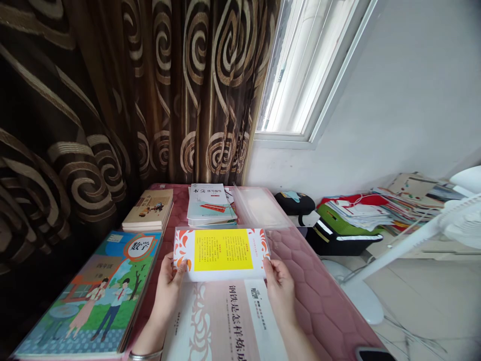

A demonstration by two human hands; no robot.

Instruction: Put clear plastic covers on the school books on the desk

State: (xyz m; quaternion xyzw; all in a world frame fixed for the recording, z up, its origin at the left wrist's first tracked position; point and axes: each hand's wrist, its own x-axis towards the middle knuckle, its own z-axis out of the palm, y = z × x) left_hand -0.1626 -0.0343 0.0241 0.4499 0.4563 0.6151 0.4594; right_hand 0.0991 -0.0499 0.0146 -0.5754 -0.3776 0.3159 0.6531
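A book (pixel 221 321) lies before me on the table, its title page turned sideways and running out of the bottom of the view. Along its far side, both hands grip the ends of a white cover flap (pixel 240 275) with a yellow text panel and orange swirls. My left hand (pixel 169 283) pinches the left end, thumb on top. At the right end, my right hand (pixel 280 288) has its thumb on the edge and its fingers curled. Clear plastic seems to edge the flap. To the left, a maths textbook (pixel 124 271) tops a stack.
Small brown books (pixel 148 208) and a white-blue book pile (pixel 210 203) lie at the back, beside clear plastic sheets (pixel 261 206). A phone-like dark object (pixel 374 354) is at the front right edge. A white fan (pixel 398 235) stands on the right, near a black case (pixel 295 202).
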